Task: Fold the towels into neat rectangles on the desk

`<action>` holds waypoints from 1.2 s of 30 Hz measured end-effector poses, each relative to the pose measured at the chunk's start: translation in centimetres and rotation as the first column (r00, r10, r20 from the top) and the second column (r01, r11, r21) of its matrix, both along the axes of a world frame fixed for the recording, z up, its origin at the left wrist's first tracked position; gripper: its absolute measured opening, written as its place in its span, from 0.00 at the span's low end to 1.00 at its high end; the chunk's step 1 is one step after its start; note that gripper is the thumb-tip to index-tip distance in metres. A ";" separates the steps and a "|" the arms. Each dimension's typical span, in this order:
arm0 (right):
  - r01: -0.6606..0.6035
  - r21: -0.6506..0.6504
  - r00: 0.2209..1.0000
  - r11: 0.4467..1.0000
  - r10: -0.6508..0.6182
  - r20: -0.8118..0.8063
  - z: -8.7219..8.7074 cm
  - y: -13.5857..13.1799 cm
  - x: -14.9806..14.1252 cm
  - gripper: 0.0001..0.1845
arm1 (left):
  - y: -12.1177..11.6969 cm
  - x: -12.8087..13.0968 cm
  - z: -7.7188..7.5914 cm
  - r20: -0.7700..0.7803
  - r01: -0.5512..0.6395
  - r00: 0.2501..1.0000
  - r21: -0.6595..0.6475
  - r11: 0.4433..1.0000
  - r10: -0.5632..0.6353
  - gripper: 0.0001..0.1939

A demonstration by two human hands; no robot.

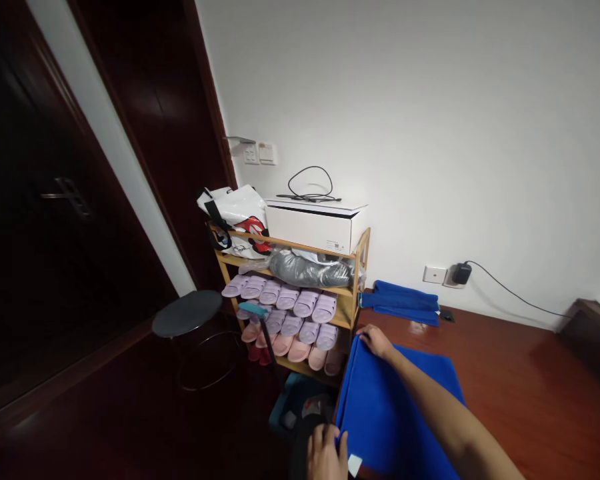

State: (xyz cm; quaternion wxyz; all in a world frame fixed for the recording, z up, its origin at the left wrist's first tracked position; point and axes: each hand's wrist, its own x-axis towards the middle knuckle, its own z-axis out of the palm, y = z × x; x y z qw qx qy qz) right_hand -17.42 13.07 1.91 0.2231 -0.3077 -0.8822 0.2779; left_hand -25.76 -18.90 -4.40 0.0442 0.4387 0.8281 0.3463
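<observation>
A bright blue cloth, folded in layers, lies flat along the left edge of the wooden table. My right hand reaches across it, its fingers closed on the far left corner. At the near left corner, my left hand has its fingers closed over the cloth's edge. Close to that hand, a small white label sticks out from the cloth. Several narrow blue cloths lie against the wall at the back of the table.
A wooden shoe rack holds lilac and pink slippers, with a white box and a printed bag above. Left of it stands a round stool. Below the table edge is a teal bin. A black adapter is plugged into the wall.
</observation>
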 end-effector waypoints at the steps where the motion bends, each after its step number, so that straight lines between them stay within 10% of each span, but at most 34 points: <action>1: -0.011 0.004 1.000 1.000 0.011 -0.017 0.8 0.0 0.6 0.12 | 0.0 -0.3 -0.2 0.037 0.008 0.999 0.020 1.000 -0.009 0.15; 10: -0.028 -0.003 0.985 1.000 0.027 -0.168 9.1 -2.9 11.7 0.15 | -0.3 -1.7 1.9 0.259 -0.042 0.965 0.297 0.954 -0.038 0.23; 17: 0.179 0.000 0.901 0.984 -0.164 -0.402 17.6 -7.3 21.5 0.20 | 1.6 -2.3 13.8 0.348 0.033 0.910 0.485 0.874 -0.227 0.27; 24: 0.368 0.068 0.808 0.927 -0.283 -0.517 24.6 -12.0 31.1 0.23 | 5.4 -0.1 27.5 0.013 0.345 0.912 0.516 0.784 -0.410 0.15; 36: 0.551 0.008 0.694 0.834 -0.453 -0.560 25.9 -17.1 39.1 0.26 | 11.4 4.3 33.8 0.166 0.539 0.662 0.573 0.618 -0.731 0.19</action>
